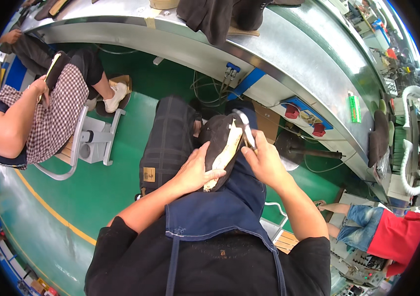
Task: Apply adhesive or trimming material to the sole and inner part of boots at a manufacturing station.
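Observation:
A dark brown shoe upper on a last (209, 142) rests across my lap, its pale cream underside turned up. My left hand (193, 170) grips its near-left side, with the thumb lying on the cream underside. In my right hand (265, 159) is a silver metal hand tool (244, 123), curved at its end and apparently a pair of pincers. Its curved end lies against the far right edge of the shoe. The tool's lower part is hidden by my fingers, so its exact kind is unclear.
A metal-topped workbench (289, 54) curves ahead, with dark shoes (210, 19) and a green-and-white box (354, 107) on it. Cables and red sockets (292, 111) line its front. A seated co-worker (17, 118) holds a similar shoe at left; a person in red (397, 234) stands at right.

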The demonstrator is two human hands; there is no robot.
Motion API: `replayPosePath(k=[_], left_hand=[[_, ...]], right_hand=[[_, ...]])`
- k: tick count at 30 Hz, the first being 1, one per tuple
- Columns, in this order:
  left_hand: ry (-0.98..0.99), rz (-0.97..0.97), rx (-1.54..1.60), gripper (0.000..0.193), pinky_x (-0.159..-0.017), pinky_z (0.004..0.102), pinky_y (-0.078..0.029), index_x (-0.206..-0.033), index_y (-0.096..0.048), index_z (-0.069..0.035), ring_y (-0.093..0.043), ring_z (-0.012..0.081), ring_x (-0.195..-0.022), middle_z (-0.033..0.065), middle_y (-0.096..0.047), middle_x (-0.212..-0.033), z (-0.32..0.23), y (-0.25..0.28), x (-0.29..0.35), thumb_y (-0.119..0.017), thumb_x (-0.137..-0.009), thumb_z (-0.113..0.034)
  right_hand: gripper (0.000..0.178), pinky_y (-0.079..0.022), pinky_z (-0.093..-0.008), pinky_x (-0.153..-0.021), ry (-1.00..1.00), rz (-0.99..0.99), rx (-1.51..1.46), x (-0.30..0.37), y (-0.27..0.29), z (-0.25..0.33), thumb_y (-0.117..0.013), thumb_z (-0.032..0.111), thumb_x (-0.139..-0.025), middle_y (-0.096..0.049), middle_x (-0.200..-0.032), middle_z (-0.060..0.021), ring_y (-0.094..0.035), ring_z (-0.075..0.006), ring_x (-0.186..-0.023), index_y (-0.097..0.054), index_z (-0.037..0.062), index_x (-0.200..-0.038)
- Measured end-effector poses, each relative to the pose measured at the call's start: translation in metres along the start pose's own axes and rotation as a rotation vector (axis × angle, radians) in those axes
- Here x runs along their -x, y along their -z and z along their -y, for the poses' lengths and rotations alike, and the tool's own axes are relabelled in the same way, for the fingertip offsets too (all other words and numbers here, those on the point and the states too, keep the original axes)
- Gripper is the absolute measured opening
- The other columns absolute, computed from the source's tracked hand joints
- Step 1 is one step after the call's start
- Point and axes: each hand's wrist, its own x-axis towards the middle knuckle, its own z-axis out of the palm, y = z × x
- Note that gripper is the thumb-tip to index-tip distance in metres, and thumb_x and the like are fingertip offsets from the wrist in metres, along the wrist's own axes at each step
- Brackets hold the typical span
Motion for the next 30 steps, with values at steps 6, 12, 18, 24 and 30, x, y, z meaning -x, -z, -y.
replayPosePath(k=[6, 12, 18, 24, 30], left_hand=[[0.009, -0.041, 0.883, 0.061, -0.122, 0.0357, -0.033, -0.155, -0.047, -0.002, -0.046, 0.0236, -0.145, 0.0151, -0.051, -0.155, 0.008, 0.003, -0.082, -0.050, -0.111, -0.044], [0.136, 0.120, 1.107, 0.044, -0.102, 0.0351, -0.053, -0.146, -0.059, -0.006, -0.067, 0.0197, -0.114, 0.0109, -0.070, -0.128, 0.003, -0.005, -0.139, -0.053, -0.111, -0.033], [0.193, 0.176, 1.151, 0.038, -0.089, 0.0338, -0.060, -0.140, -0.064, -0.007, -0.072, 0.0179, -0.098, 0.0092, -0.074, -0.115, -0.002, -0.001, -0.140, -0.057, -0.109, -0.027], [0.105, 0.165, 0.998, 0.038, -0.090, 0.0321, -0.058, -0.139, -0.065, -0.005, -0.071, 0.0155, -0.101, 0.0090, -0.075, -0.111, -0.003, -0.004, -0.143, -0.060, -0.108, -0.027], [-0.156, -0.050, 0.257, 0.040, -0.099, 0.0340, -0.051, -0.139, -0.061, -0.002, -0.069, 0.0210, -0.109, 0.0128, -0.075, -0.117, -0.003, -0.008, -0.141, -0.049, -0.111, -0.028]], right_hand=[[0.028, -0.055, -0.0298, -0.069, -0.414, 0.310, -0.575, -0.008, 0.025, 0.002, -0.052, 0.012, -0.107, -0.070, -0.096, -0.0082, -0.070, -0.0157, -0.086, -0.053, 0.0020, -0.133], [0.035, -0.063, -0.0369, -0.082, -0.531, 0.453, -0.895, -0.010, 0.024, 0.004, -0.054, 0.009, -0.105, -0.071, -0.124, -0.0173, -0.073, -0.0265, -0.110, -0.053, -0.0012, -0.138], [0.024, -0.061, -0.0404, -0.082, -0.499, 0.447, -0.566, -0.022, 0.034, 0.022, -0.053, 0.006, -0.100, -0.072, -0.111, -0.0198, -0.075, -0.0292, -0.096, -0.055, -0.0027, -0.123], [0.016, -0.057, -0.0536, -0.076, -0.032, 0.119, 0.536, -0.007, 0.015, 0.028, -0.053, 0.005, -0.095, -0.070, -0.089, -0.0296, -0.072, -0.0459, -0.082, -0.053, -0.0080, -0.105], [0.037, -0.054, -0.0542, -0.082, -0.120, 0.340, 0.260, -0.020, 0.064, 0.031, -0.050, -0.002, -0.093, -0.069, -0.098, -0.0344, -0.068, -0.0512, -0.092, -0.050, -0.0065, -0.129]])
